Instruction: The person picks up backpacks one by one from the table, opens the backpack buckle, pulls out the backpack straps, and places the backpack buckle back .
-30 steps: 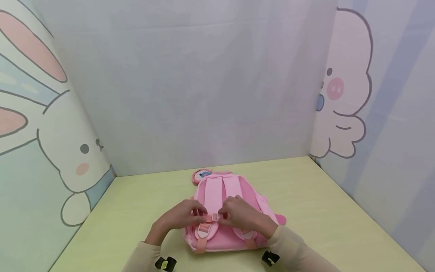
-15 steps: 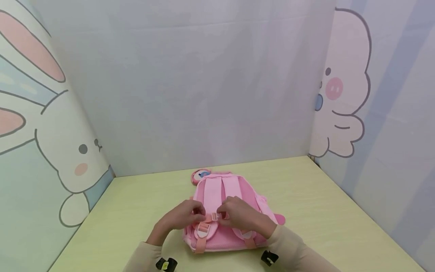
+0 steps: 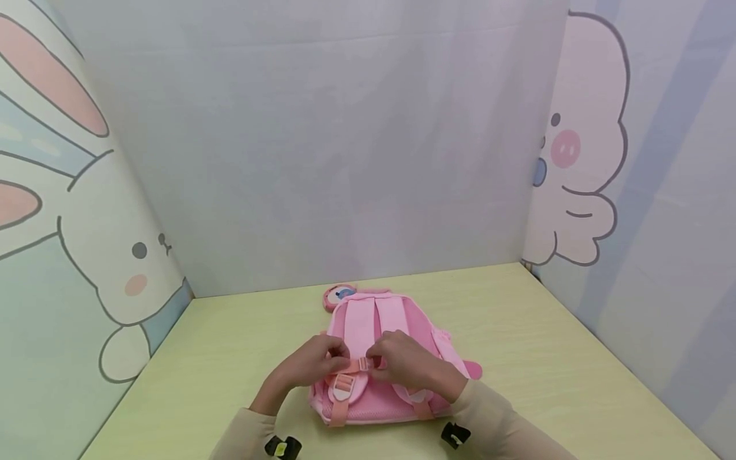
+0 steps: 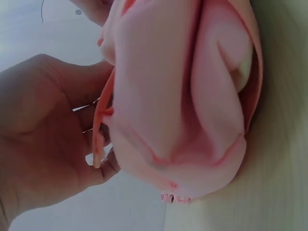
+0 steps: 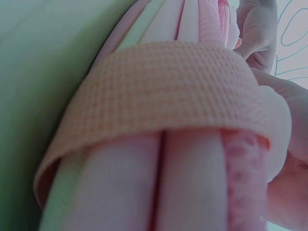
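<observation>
A pink backpack (image 3: 374, 411) lies on the table with its shoulder straps (image 3: 359, 326) facing up. Across it runs an orange chest strap (image 3: 348, 367) with a small pale pink buckle (image 3: 363, 364) in the middle. My left hand (image 3: 309, 363) pinches the strap left of the buckle; in the left wrist view, this hand (image 4: 45, 130) has the strap (image 4: 97, 130) between thumb and fingers. Just right of the buckle, my right hand (image 3: 407, 359) pinches the strap, its fingertips partly hidden. Orange webbing (image 5: 159, 91) fills much of the right wrist view, with the right hand (image 5: 293, 192) behind it.
Two adjuster buckles sit at the lower strap ends, the left one (image 3: 344, 385) in plain sight. A round pink ornament (image 3: 338, 296) lies by the bag's top left. The light yellow table (image 3: 247, 332) meets a grey back wall (image 3: 345, 160) and printed side walls.
Both hands stay at the chest strap and shift only slightly. The buckle and the strap piece by my left fingers sit a little higher in view.
</observation>
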Motion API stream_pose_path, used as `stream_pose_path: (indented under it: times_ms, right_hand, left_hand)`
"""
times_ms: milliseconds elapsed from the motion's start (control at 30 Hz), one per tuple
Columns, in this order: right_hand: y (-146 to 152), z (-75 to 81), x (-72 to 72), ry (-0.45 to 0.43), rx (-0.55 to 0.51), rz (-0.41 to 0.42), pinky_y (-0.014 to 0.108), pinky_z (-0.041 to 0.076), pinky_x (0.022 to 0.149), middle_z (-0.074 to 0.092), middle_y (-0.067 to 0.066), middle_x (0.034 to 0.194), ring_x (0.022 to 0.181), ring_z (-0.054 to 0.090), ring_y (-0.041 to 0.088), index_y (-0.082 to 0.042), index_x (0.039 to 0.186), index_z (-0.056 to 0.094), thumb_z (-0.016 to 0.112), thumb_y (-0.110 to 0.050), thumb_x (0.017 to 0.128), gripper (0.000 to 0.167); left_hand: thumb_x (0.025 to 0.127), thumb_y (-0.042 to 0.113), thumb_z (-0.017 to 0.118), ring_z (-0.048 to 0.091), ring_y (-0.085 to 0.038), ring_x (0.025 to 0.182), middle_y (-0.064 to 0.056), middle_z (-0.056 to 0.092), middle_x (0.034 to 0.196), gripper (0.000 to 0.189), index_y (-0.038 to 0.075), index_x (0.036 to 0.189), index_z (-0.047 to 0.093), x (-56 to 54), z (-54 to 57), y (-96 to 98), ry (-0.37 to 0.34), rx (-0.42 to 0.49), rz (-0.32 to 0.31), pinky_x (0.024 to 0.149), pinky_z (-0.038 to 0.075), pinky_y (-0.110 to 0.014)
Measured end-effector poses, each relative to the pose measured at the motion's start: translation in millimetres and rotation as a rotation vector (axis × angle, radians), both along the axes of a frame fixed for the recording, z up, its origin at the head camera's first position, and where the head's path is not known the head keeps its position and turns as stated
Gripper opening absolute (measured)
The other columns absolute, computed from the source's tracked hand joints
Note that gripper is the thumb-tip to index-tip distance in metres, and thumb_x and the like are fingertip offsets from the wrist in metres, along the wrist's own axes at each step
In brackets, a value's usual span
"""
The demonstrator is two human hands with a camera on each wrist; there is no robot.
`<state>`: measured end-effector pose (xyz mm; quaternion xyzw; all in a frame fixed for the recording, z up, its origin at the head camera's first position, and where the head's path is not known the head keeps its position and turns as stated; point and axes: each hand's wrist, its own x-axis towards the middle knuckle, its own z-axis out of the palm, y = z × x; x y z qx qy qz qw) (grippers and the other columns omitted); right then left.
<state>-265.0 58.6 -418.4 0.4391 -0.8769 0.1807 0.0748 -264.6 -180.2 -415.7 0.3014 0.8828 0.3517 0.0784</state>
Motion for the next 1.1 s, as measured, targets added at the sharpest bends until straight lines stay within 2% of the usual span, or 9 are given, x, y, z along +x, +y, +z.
stream_pose_path:
  times_ms: [267, 500, 767, 1100]
  right_hand:
    - [-1.4, 0.6, 1.1, -0.029, -0.031, 0.001, 0.022, 0.044, 0.072, 0.06, -0.016, 0.073, 0.067, 0.049, 0.0, -0.018, 0.087, 0.075, 0.079, -0.023, 0.087, 0.007]
    - [-0.8, 1.0, 0.5, -0.033, -0.033, -0.005, 0.02, 0.044, 0.071, 0.062, -0.016, 0.074, 0.067, 0.05, -0.001, -0.018, 0.089, 0.076, 0.079, -0.024, 0.087, 0.007]
    - [1.4, 2.2, -0.2, -0.069, -0.062, -0.008, 0.018, 0.045, 0.07, 0.066, -0.013, 0.08, 0.073, 0.057, 0.003, -0.012, 0.1, 0.076, 0.078, -0.024, 0.088, 0.017]
    - [2.9, 7.1, 0.9, -0.129, -0.074, -0.049, 0.02, 0.044, 0.063, 0.059, -0.016, 0.074, 0.065, 0.048, 0.003, -0.016, 0.093, 0.077, 0.079, -0.023, 0.085, 0.01]
  left_hand:
    - [0.096, 0.008, 0.064, 0.052, -0.009, 0.07, 0.002, 0.059, 0.077, 0.008, 0.009, 0.088, 0.066, 0.7, -4.5, 3.0, -0.05, 0.064, 0.008, 0.062, 0.045, -0.024]
    - [0.096, 0.006, 0.063, 0.052, -0.008, 0.068, 0.003, 0.059, 0.078, 0.009, 0.009, 0.089, 0.067, 0.0, -6.3, 5.9, -0.038, 0.095, -0.002, 0.061, 0.045, -0.024]
    - [0.096, 0.01, 0.065, 0.055, -0.013, 0.075, 0.001, 0.061, 0.079, 0.008, 0.009, 0.089, 0.068, -0.2, -3.8, 8.4, -0.052, 0.13, 0.031, 0.067, 0.046, -0.025]
    - [0.096, 0.014, 0.066, 0.054, -0.015, 0.079, 0.0, 0.062, 0.082, 0.008, 0.01, 0.091, 0.07, 1.2, -2.2, 9.9, -0.086, 0.182, 0.038, 0.069, 0.046, -0.026]
